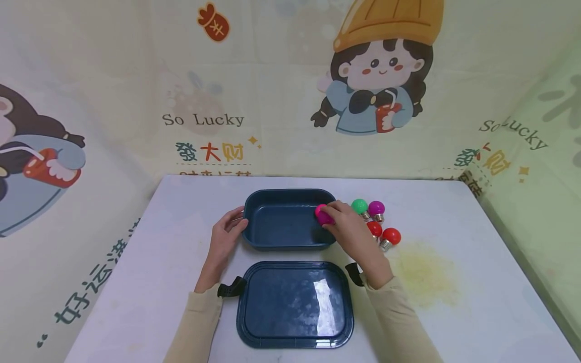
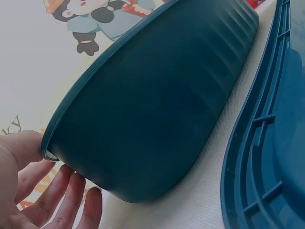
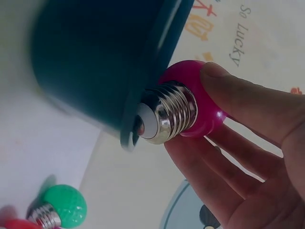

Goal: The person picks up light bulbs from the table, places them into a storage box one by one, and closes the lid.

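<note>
1. Pink bulb (image 3: 188, 95): we see it pinched in the grip of the right hand (image 1: 353, 232), thumb on one side of the globe and fingers on the other.
2. Metal screw base (image 3: 174, 112): we note that it stays free of the fingers and points at the rim of the dark blue box (image 1: 277, 224); whether base and rim touch, we cannot tell. In the head view, the pink bulb lies over the box's right end.
3. Left hand (image 1: 226, 232): we observe this grip lightly pinching the box's left end, thumb at the rim and fingertips against the outer wall.
4. Dark blue lid (image 1: 295, 305): we find it flat, just beside the box on the person's side.
5. Loose bulbs: to the right of the box we count four, a green bulb (image 1: 359, 205), a purple bulb (image 1: 376, 207) and two red bulbs (image 1: 391, 235), one of these partly hidden by the right hand.
6. Beige sleeves (image 1: 195, 322): we see a black strap (image 1: 231, 287) at each cuff.
7. White tabletop (image 1: 463, 242): we note a yellowish stain (image 1: 424, 275) to the right.
8. Cream backdrop (image 1: 281, 91): behind, we read "So Lucky" beside a cartoon figure (image 1: 379, 70) in an orange hat.
</note>
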`<action>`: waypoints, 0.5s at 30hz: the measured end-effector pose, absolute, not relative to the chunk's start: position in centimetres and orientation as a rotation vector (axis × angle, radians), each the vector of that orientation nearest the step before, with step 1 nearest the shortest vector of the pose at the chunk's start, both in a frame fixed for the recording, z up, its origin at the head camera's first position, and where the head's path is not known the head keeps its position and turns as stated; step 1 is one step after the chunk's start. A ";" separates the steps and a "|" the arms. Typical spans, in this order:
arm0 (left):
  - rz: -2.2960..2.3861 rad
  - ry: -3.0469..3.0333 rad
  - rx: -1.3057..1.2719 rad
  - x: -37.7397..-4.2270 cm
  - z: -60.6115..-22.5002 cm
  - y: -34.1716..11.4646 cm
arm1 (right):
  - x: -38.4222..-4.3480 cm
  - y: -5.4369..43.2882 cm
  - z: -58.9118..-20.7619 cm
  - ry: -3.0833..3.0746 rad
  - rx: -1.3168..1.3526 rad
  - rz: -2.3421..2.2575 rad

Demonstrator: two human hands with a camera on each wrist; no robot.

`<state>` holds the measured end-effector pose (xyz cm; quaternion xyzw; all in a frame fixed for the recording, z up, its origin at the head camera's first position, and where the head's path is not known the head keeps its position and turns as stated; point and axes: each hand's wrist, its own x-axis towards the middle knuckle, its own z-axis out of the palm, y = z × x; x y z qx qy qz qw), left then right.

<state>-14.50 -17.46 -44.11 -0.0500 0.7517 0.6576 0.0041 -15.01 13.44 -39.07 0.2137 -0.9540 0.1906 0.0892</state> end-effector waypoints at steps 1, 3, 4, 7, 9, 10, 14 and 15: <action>2.061 2.355 -0.156 -14.5 -44.1 -17.5 | -15.1 13.4 -39.2 -2.838 0.640 0.569; 2.067 2.351 -0.154 -14.5 -44.2 -17.5 | -15.3 13.2 -39.5 -2.840 0.648 0.568; 2.068 2.351 -0.154 -14.5 -44.2 -17.5 | -15.3 13.1 -39.6 -2.842 0.649 0.564; 2.073 2.349 -0.151 -14.6 -44.3 -17.4 | -15.5 12.9 -40.0 -2.851 0.643 0.555; 2.077 2.348 -0.149 -14.6 -44.3 -17.4 | -15.6 12.7 -40.2 -2.859 0.642 0.560; 2.076 2.348 -0.149 -14.6 -44.3 -17.4 | -15.6 12.6 -40.3 -2.866 0.642 0.561; 2.066 2.357 -0.162 -14.5 -44.3 -17.4 | -15.9 12.3 -40.6 -2.896 0.644 0.565; 2.063 2.358 -0.165 -14.5 -44.3 -17.4 | -16.0 12.2 -40.7 -2.902 0.649 0.558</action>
